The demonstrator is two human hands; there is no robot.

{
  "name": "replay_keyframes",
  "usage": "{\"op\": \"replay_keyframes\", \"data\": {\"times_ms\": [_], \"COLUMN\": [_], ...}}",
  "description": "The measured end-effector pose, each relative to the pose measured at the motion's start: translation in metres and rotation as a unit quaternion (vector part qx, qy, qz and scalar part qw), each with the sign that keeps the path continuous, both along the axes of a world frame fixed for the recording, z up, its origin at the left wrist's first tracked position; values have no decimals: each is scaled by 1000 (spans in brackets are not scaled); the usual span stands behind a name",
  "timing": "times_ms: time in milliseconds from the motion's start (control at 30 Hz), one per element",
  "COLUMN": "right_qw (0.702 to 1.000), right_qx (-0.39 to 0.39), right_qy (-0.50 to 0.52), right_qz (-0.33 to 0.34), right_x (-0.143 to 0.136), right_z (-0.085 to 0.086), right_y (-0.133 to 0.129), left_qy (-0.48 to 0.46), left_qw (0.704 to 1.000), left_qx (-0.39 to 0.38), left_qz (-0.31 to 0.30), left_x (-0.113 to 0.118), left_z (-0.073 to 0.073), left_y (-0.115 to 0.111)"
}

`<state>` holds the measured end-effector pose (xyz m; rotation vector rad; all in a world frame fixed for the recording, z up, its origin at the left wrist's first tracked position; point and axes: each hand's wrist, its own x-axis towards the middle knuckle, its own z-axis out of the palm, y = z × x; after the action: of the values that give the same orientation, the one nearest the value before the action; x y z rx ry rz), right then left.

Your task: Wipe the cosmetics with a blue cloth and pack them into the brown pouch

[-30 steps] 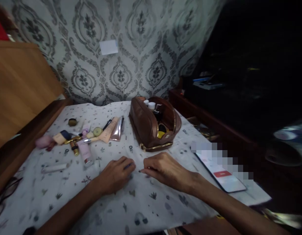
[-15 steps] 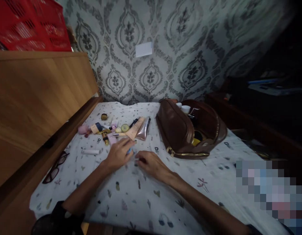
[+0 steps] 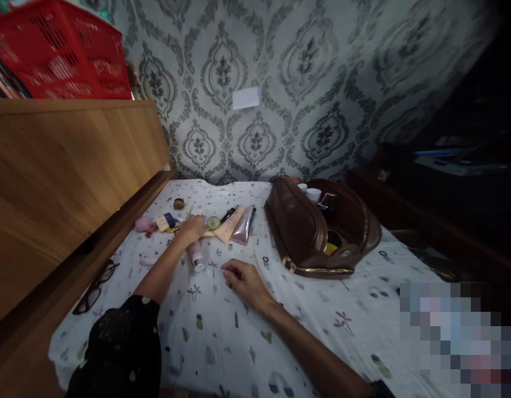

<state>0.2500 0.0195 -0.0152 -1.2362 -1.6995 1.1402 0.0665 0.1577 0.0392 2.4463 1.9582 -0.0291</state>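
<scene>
My left hand reaches over the cosmetics at the left of the cloth; its fingertips are among them, and what they hold, if anything, is hidden. Just below it lies a pink tube with a silvery cap. My right hand rests on the cloth at the centre, fingers loosely curled, with nothing visible in them. Beyond it lie a peach tube and a mauve tube, beside a round green-yellow item. The brown bag stands open at the right with white-lidded jars inside.
Glasses and a white tube lie at the left. A pink item and a small round pot sit farther back. A wooden cabinet with a red basket borders the left side.
My left hand has moved from the centre forward and left, onto the cosmetics. My right hand stays near the centre, slightly lower. The view has tilted up a little.
</scene>
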Motion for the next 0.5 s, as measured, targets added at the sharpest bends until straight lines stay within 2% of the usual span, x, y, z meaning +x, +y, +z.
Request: {"op": "replay_keyframes", "data": {"times_ms": [100,267,500], "right_qw": [1000,1000,998], "right_qx": [0,-1,-16], "right_qy": [-1,-3,53], "right_qz": [-2,4,3], "right_x": [-1,-1,-1], "right_z": [0,-3,-6], "right_y": [1,2,3], "left_qy": [9,17,57], "left_qw": [1000,994,986], "left_qx": [-17,-35,-37], "left_qz": [-24,-99,-149], "left_x": [-3,-5,13], "left_z": [4,17,27], "left_y": [1,0,10]}}
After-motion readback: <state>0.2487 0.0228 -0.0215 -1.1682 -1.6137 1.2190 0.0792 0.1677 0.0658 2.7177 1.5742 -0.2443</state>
